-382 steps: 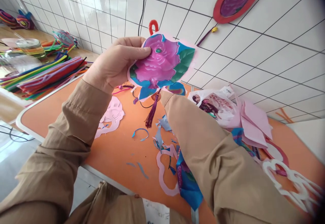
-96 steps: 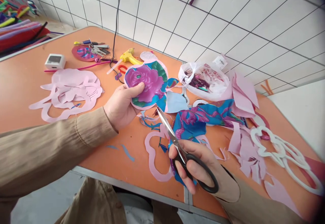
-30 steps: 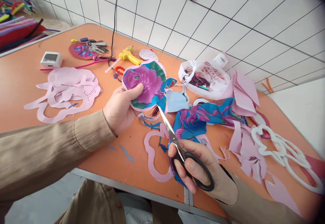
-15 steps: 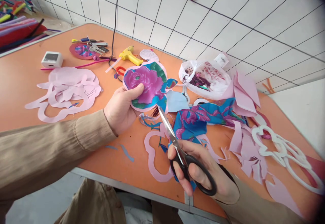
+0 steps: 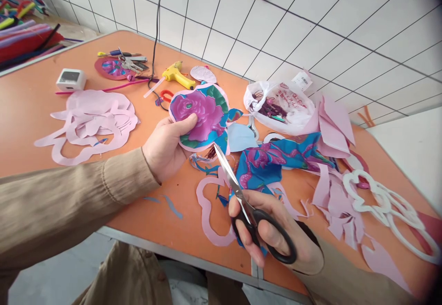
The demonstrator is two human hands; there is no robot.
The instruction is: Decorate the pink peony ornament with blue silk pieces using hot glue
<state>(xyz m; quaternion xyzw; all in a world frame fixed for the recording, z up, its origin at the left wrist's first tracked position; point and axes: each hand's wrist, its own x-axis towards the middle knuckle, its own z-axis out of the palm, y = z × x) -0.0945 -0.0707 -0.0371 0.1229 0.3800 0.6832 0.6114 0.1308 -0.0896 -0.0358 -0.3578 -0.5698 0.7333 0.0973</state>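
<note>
My left hand point(image 5: 165, 146) grips a flower-printed cutout point(image 5: 202, 115), purple rose on blue and green with a pink paper edge, thumb pressed on its face. My right hand point(image 5: 272, 231) is closed through the black handles of the scissors point(image 5: 241, 199). The blades point up and left, and their tips touch the cutout's lower edge beside a dark tassel. Both hands hover over the orange table point(image 5: 31, 107).
Blue printed fabric scraps point(image 5: 276, 157) and pink paper offcuts point(image 5: 86, 120) litter the table. A yellow glue gun point(image 5: 176, 74), keys point(image 5: 127, 63), a small white box point(image 5: 71, 79) and a white plastic bag point(image 5: 279, 107) lie toward the tiled wall. White cutout rings point(image 5: 386, 203) sit at right.
Over twelve seconds my right hand has picked up the scissors and the cutout came down to the table. In the last second the blades stay at the cutout's lower edge, barely shifting.
</note>
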